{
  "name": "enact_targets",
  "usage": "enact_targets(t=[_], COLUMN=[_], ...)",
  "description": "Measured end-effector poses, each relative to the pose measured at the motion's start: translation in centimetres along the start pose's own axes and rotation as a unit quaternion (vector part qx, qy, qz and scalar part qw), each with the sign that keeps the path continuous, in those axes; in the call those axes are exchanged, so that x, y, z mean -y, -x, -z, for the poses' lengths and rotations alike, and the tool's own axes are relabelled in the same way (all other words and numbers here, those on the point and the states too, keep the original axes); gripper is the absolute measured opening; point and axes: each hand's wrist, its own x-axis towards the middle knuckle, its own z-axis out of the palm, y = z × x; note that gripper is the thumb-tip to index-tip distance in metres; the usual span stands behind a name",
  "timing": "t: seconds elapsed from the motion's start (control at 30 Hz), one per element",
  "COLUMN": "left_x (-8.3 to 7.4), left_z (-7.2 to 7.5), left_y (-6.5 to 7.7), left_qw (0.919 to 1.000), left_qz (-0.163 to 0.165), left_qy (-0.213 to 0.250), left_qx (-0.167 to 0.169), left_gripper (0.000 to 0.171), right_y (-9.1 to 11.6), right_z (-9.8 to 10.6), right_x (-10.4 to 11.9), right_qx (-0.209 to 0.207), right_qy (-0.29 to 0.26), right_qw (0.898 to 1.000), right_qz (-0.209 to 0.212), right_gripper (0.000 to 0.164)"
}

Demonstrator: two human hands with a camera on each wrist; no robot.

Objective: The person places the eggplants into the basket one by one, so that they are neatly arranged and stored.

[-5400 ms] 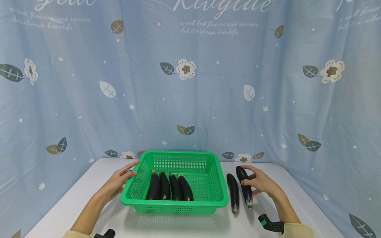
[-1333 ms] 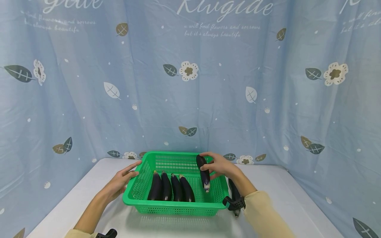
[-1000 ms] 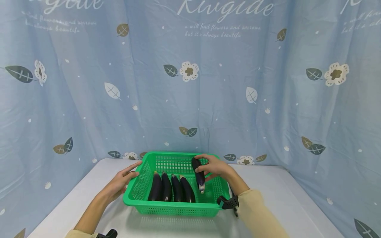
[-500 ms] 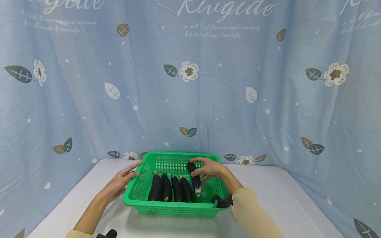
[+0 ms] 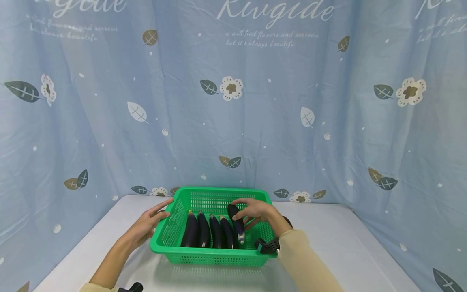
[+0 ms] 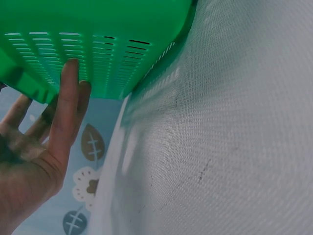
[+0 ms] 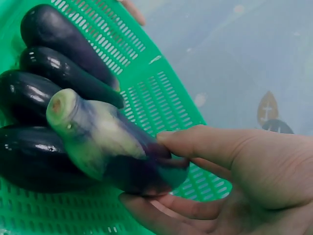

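Observation:
A green plastic basket point(image 5: 213, 251) stands on the white table. Several dark purple eggplants point(image 5: 190, 231) lie side by side in its left half. My right hand point(image 5: 255, 211) pinches another eggplant point(image 5: 239, 227) between thumb and fingers, inside the basket close to the right end of that row. In the right wrist view the pale stem end of this held eggplant point(image 7: 105, 129) overlaps the row; I cannot tell whether its underside rests on the basket floor. My left hand point(image 5: 147, 221) holds the basket's left rim, and in the left wrist view its fingers point(image 6: 68, 107) press against the outer wall.
A further eggplant point(image 5: 288, 221) lies on the table right of the basket, mostly hidden behind my right forearm. White tabletop point(image 5: 328, 243) extends to both sides. A blue patterned curtain point(image 5: 255, 121) hangs behind and around the table.
My right hand picked up an eggplant from the table on the right, carried it left over the basket rim, and lowered it toward the row. My left hand has stayed at the rim.

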Motion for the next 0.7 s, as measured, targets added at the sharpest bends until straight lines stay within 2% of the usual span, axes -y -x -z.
enact_targets(t=[0.7], left_x=[-0.1], left_z=[0.0], left_y=[0.02], left_qw=[1.0], left_qz=[0.002], left_qy=[-0.003], left_qx=[-0.005], left_gripper=[0.064], right_y=[-0.69], right_z=[-0.61], right_x=[-0.22], right_qx=[0.02], right_qy=[0.026], right_qw=[0.998], right_qz=[-0.045], right_gripper=[0.065])
